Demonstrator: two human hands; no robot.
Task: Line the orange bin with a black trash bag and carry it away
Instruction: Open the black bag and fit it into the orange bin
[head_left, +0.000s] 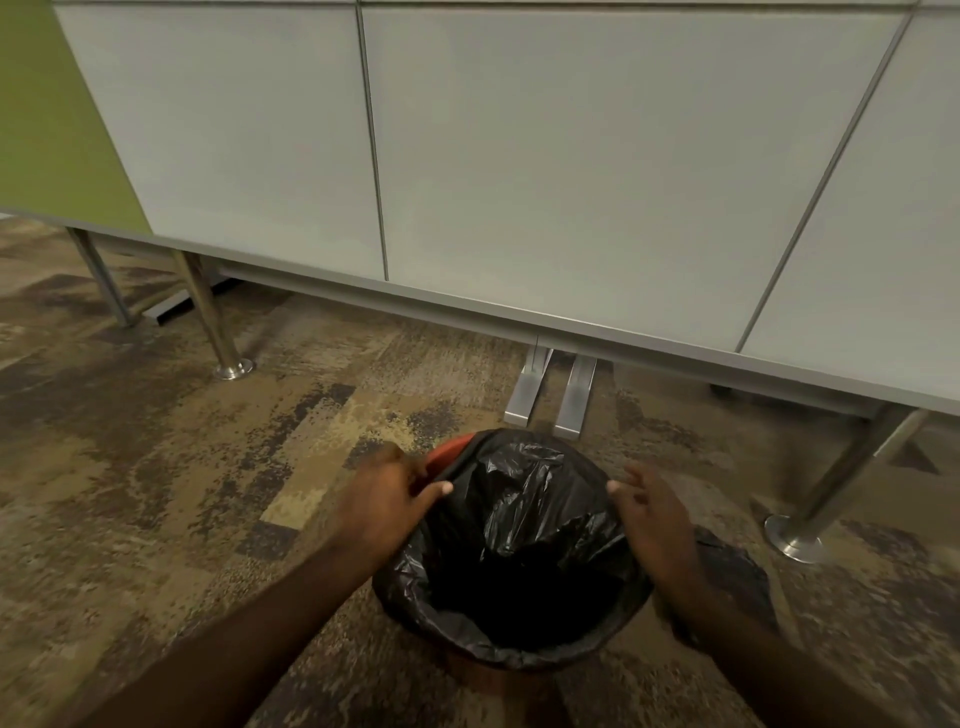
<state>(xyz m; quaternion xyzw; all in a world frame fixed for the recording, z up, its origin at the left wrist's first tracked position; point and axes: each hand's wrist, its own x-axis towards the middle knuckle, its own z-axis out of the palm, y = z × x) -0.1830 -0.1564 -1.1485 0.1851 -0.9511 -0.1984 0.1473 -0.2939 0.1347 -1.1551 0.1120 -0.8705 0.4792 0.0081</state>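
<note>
The orange bin (448, 453) stands on the carpet at the bottom centre, with only a strip of its far left rim showing. A black trash bag (524, 525) lines its inside and folds over most of the rim. My left hand (382, 499) pinches the bag's edge at the bin's left rim, thumb over the plastic. At the right rim my right hand (657, 519) lies with fingers spread against the bag, gripping nothing that I can see. Loose bag plastic (737, 571) bulges out beyond the right wrist.
Pale grey partition panels (571, 182) stand just behind the bin, with a green panel (47, 114) at the far left. Metal legs (215, 322) and flat feet (574, 400) stand under them, one round foot (795, 535) right of the bin. Patterned brown carpet (156, 493) covers the floor.
</note>
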